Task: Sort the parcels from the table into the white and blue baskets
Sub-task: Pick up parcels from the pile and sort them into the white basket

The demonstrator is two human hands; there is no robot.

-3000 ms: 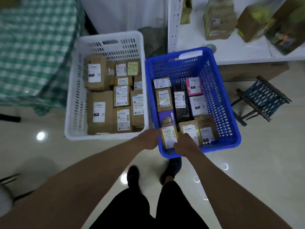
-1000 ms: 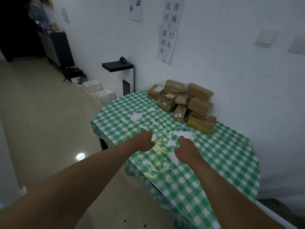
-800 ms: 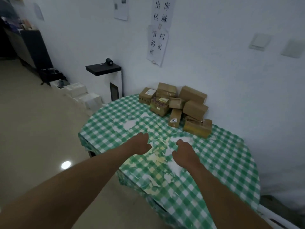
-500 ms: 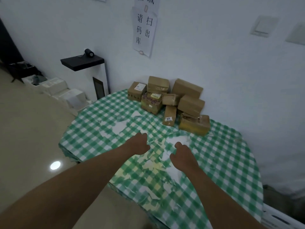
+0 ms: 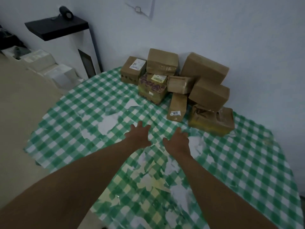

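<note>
The parcels (image 5: pixel 179 83) sit in a heap at about one o'clock on the bench (image 5: pixel 247 162), pushed up against the white wall (image 5: pixel 231 30). Most are plain brown cardboard boxes wrapped in clear tape; two larger ones are stacked at the right of the heap, tilted. A printed box (image 5: pixel 152 87) with a purple and yellow pattern stands at the heap's front left. A crumpled yellowish parcel (image 5: pixel 212 121) lies lowest at the right, touching the cloth.

The small box (image 5: pixel 133 70) at eleven o'clock of the heap carries a white shipping label, too small to read. The printed box has a pale yellow label on top, also unreadable. A narrow parcel (image 5: pixel 177 107) leans at the front, and its white sticker reads "1011".

No basket is in view. The bench wears a green and white checked cloth, badly worn, with white and yellowish patches where the print has peeled.

Both hands reach out above the cloth at the middle of the view, well short of the heap. The left hand (image 5: pixel 139 135) has a wide grip, fingers spread and holding nothing. The right hand (image 5: pixel 177 141) is likewise wide and holds nothing.

At ten o'clock a white cabinet (image 5: pixel 79 47) with a black top stands by the wall, a small dark cylinder (image 5: pixel 66 12) on it.
</note>
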